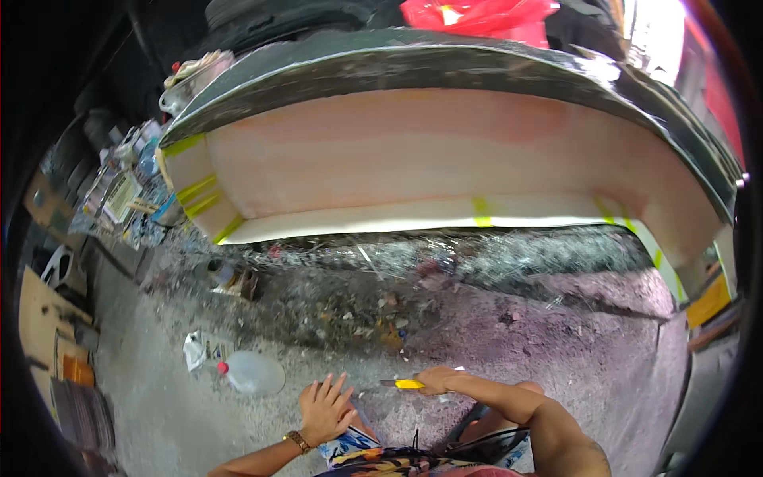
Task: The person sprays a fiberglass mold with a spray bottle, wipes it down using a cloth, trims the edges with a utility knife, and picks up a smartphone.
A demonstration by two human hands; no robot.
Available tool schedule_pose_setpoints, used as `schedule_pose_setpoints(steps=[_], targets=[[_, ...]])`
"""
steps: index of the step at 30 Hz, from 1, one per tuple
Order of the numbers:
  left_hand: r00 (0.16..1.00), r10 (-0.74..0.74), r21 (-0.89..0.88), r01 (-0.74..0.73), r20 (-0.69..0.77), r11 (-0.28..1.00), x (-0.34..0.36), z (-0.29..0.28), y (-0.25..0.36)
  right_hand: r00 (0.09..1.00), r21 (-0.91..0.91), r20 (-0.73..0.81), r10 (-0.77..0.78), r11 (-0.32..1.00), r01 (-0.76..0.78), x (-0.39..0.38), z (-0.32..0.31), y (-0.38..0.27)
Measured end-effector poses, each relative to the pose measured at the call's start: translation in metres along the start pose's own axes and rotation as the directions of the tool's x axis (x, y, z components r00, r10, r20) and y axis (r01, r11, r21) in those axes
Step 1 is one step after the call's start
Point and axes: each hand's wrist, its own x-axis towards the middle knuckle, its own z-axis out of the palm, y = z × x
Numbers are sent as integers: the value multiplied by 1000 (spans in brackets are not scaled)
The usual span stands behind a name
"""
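Note:
My right hand [435, 380] is closed round a yellow utility knife [409, 384], its blade pointing left over the floor. My left hand [324, 409], with a bracelet at the wrist, is held over my knee with the fingers spread and nothing in it. Left of that hand a translucent plastic jug [258, 374] with a red cap lies on its side. Ahead of both hands stands a long, curved, shell-like panel [397, 151], pale pinkish inside with a dark outer rim. Strips of yellow-green tape [482, 211] cross its white lower edge.
A red plastic bag [485, 17] rests behind the panel's top edge. Cluttered containers and tools [131, 191] stand at the far left. Debris [358, 318] litters the concrete floor below the panel. Stacked sheets [83, 413] stand at the left, and a white crumpled piece [193, 350] lies beside the jug.

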Motion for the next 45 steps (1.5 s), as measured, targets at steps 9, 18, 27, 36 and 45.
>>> schedule_pose_setpoints(steps=[9,18,27,36,45], targets=[[987,-122,-397,70,-108,915,20,35,38,910,222,-406,84,975,9,-52,-22,-74],[935,-302,-976,136,184,-171,48,84,126,739,349,-618,269,936,-49,-84,33,-125],[854,-518,-983,-134,-50,-127,56,53,109,216,570,-814,539,671,474,-106,62,-61],[981,-148,-981,146,127,127,104,0,87,712,575,-464,526,-432,695,-101,97,-49],[939,227,-287,-150,258,946,171,-24,31,34,446,-894,447,877,179,-271,-15,-70]])
